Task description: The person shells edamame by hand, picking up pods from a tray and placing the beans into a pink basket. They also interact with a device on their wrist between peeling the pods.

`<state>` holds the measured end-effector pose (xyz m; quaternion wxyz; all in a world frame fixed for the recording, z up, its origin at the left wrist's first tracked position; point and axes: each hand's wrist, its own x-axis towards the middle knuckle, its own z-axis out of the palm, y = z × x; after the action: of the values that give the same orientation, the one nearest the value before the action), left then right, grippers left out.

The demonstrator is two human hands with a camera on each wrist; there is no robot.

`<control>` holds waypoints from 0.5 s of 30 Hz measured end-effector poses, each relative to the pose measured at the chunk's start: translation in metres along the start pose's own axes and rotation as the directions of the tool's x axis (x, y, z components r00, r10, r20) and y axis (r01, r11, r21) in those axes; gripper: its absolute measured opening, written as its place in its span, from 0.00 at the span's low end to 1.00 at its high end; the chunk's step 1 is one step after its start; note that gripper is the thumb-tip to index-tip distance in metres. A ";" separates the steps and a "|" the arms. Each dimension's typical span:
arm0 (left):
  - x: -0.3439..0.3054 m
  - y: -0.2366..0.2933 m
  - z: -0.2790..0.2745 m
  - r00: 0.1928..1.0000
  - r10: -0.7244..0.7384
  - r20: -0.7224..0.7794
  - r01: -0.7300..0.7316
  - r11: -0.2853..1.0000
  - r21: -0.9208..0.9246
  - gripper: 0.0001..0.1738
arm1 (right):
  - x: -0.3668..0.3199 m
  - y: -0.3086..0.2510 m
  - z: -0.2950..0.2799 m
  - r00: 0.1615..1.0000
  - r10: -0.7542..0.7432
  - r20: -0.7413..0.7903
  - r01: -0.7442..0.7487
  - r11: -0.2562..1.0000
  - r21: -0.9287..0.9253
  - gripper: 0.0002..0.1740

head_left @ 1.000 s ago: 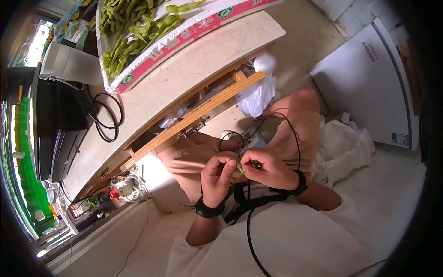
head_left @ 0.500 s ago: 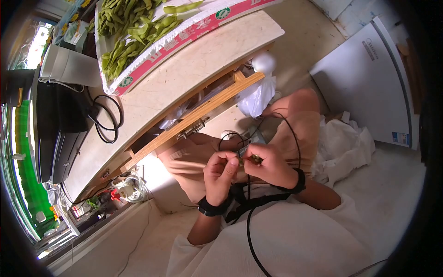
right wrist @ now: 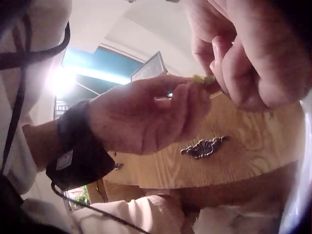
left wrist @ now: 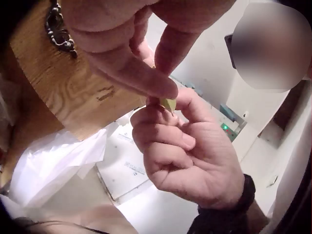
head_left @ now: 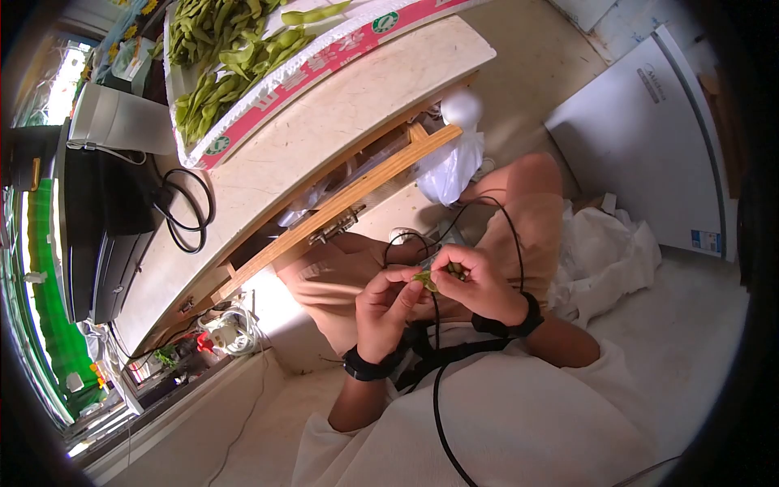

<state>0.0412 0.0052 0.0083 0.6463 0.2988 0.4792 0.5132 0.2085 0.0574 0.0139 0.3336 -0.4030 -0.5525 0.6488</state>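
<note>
Over the lap in the head view, a green soybean pod (head_left: 424,281) is pinched between the fingertips of both hands. The left hand (head_left: 381,315) holds its near end with thumb and forefinger. The right hand (head_left: 479,286) grips the other side, and more green beans or pods (head_left: 458,270) show within its curled fingers. In the left wrist view a small piece of the pod (left wrist: 168,104) sticks out under the left fingers, next to the curled right hand (left wrist: 183,146). Fingers hide most of the pod in the right wrist view, leaving a yellow-green bit (right wrist: 202,79).
A foam box (head_left: 276,96) heaped with soybean pods (head_left: 223,69) stands on the table (head_left: 381,77). Below it a wooden drawer (head_left: 349,209) is pulled out towards the knees. A white plastic bag (head_left: 450,170) hangs near its end. Black cable (head_left: 519,235) loops around the hands.
The hands dip and turn slightly while staying fingertip to fingertip. The pod, nearly hidden half a second ago, now shows more of its green surface. The right hand's beans are more visible.
</note>
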 end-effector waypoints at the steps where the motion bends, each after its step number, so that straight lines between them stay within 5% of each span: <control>1: 0.000 -0.001 -0.002 1.000 -0.003 0.018 0.003 1.000 -0.027 0.11 | 0.000 0.000 -0.001 1.000 0.018 0.010 -0.018 1.000 0.017 0.04; 9: 0.002 -0.002 -0.001 0.995 0.030 -0.097 -0.033 0.999 -0.024 0.09 | -0.002 -0.013 -0.003 0.985 -0.156 -0.067 0.139 0.968 -0.207 0.08; 12: 0.001 -0.003 -0.003 0.991 0.087 -0.103 -0.084 0.996 0.036 0.09 | -0.004 -0.016 0.001 0.989 -0.115 0.095 0.138 0.948 -0.287 0.09; 15: 0.001 -0.004 0.000 0.980 0.181 -0.076 -0.173 0.979 0.106 0.09 | -0.001 -0.010 0.006 0.991 -0.105 0.080 0.121 0.963 -0.239 0.09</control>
<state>0.0421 0.0052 0.0046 0.5613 0.3500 0.5027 0.5566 0.2037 0.0553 0.0239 0.2997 -0.3868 -0.6607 0.5692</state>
